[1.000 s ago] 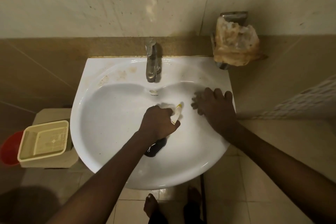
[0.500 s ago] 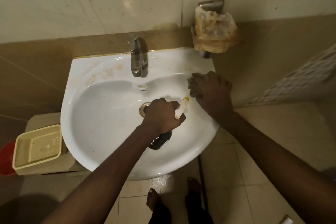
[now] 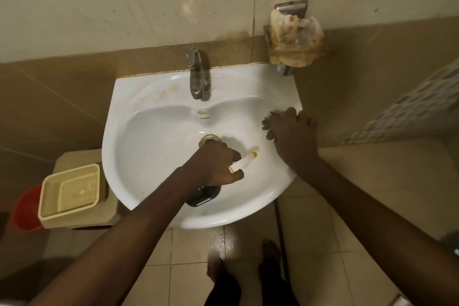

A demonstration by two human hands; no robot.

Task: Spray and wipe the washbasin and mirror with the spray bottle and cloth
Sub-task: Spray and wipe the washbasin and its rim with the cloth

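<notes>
A white washbasin (image 3: pixel 154 151) hangs on the wall below a metal tap (image 3: pixel 197 77). My left hand (image 3: pixel 216 164) grips a spray bottle over the bowl, just right of the drain (image 3: pixel 210 139). The bottle's white and yellow nozzle (image 3: pixel 244 161) points to the right, and its dark body (image 3: pixel 202 196) shows under my wrist. My right hand (image 3: pixel 295 134) presses a dark cloth (image 3: pixel 269 119) on the basin's right rim, with the cloth mostly hidden under my fingers. No mirror is in view.
A stained rag lies in a metal wall holder (image 3: pixel 295 39) above the basin's right corner. A cream plastic tray (image 3: pixel 70 191) sits on a low stand at the left, beside a red bucket (image 3: pixel 24 208). My bare feet (image 3: pixel 218 268) stand on wet floor tiles.
My right hand has slid the cloth outward from the bowl's inner right slope to the right rim. My left hand still holds the bottle over the drain area.
</notes>
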